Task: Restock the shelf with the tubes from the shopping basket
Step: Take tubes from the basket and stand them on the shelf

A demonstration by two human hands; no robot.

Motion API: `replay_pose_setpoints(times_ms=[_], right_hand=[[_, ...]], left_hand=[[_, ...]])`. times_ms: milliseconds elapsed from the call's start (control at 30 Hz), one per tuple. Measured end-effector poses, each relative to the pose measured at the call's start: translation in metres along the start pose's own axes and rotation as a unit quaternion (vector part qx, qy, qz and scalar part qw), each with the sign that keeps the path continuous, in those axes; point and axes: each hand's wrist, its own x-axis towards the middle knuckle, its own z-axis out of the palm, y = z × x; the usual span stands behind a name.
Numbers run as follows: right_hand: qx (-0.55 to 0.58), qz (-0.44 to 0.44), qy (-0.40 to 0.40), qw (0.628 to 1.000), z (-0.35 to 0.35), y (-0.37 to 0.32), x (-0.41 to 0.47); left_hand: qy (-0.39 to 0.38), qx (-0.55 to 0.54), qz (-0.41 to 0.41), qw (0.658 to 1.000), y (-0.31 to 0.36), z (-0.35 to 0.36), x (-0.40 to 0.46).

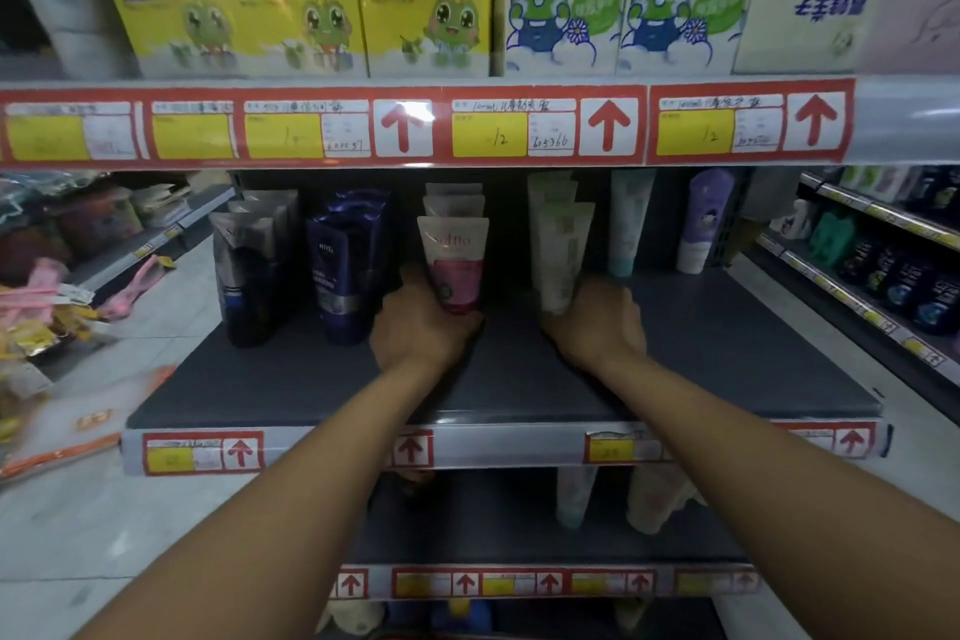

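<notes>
Head cam view is looking straight into the shelf [498,379], both arms reaching deep onto the dark middle deck. Left hand [423,322] is wrapped around the bottom of the pink tube [453,265], the front one in its little row, standing cap-down. My guess is it's being seated and squared up so the label faces out like the ones behind it. Left fingers are mostly hidden behind the tube, so I can only say they're curled round its base, not how tight.

Right hand [597,322] is doing the same with the pale green tube [563,257] at the front of the next row over, holding it low near the cap. Those fingers curl round it too, tips out of sight.

Looks-wise: the pink tube is a white-to-magenta squeeze tube with a flat crimped top and "softto"-ish lettering. The green one is pale mint, taller and slimmer, print too blurry to read. Both lean back a touch against their rows.

Navy tubes [348,265] sit to the left, a purple tube [704,224] far right. Shopping basket isn't in view, so no idea how many are left.
</notes>
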Motion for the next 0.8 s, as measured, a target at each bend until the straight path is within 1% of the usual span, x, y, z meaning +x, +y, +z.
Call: replay_pose_setpoints(times_ms=[333,800], right_hand=[[0.011,0.003,0.020,1.000,0.020,0.000,0.027],[0.026,-0.040,0.037,0.998,0.027,0.009,0.031]], left_hand=[[0.012,-0.007,0.002,1.000,-0.003,0.016,0.024],[0.001,-0.022,0.023,0.999,-0.009,0.021,0.025]])
